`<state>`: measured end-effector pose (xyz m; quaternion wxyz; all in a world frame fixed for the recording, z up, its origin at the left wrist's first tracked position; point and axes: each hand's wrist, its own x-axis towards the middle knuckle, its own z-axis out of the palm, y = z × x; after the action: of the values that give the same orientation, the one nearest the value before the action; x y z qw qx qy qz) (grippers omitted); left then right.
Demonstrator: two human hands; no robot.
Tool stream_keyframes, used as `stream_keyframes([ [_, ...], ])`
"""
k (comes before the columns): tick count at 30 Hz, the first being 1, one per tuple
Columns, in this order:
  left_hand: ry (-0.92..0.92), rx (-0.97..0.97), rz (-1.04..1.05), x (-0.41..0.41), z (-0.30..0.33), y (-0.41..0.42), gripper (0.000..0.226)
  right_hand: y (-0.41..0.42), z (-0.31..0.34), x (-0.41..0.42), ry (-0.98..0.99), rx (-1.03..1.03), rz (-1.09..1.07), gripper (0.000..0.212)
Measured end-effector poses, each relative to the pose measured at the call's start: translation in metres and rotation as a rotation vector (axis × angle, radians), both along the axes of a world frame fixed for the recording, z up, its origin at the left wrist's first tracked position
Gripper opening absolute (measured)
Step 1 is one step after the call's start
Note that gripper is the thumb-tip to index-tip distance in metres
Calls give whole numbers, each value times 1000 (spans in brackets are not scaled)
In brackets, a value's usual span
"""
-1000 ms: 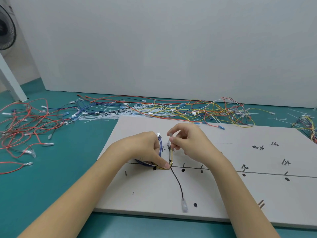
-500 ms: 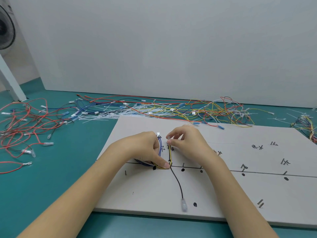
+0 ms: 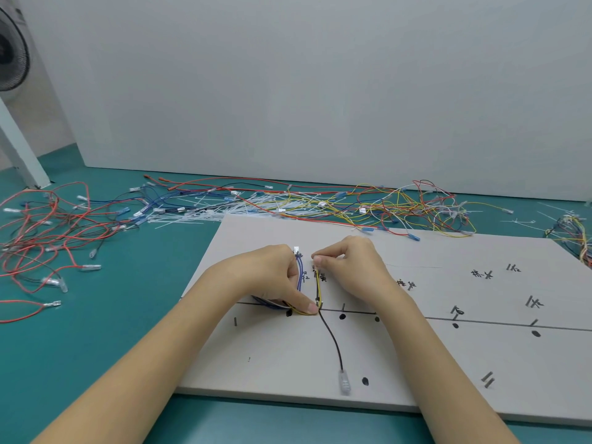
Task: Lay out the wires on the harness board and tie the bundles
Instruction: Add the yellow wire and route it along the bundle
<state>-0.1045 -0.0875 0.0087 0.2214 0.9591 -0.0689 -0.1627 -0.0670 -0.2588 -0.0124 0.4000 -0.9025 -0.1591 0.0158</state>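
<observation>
A yellow wire (image 3: 318,280) is pinched at its upper end between the thumb and forefinger of the right hand (image 3: 354,269). The bend of the wire bundle (image 3: 299,310) is pressed onto the grey harness board (image 3: 432,357) by the thumb of the left hand (image 3: 267,277), whose fingers are curled around blue wires (image 3: 300,274). A black wire (image 3: 333,339) is trailed from the bundle toward the board's near edge. Loose coloured wires (image 3: 368,206) and white cable ties (image 3: 198,214) are scattered on the teal table (image 3: 128,315) beyond.
</observation>
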Motion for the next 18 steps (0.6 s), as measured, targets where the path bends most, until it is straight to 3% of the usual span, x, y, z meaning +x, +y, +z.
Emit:
stream_keyframes([
  [14,-2,-2,-2,-1,1,0,49,1,-2,0,39,-13,-24,22],
  [18,-3,-7,-14,-2,2,0,49,3,-3,0,26,9,-64,13],
])
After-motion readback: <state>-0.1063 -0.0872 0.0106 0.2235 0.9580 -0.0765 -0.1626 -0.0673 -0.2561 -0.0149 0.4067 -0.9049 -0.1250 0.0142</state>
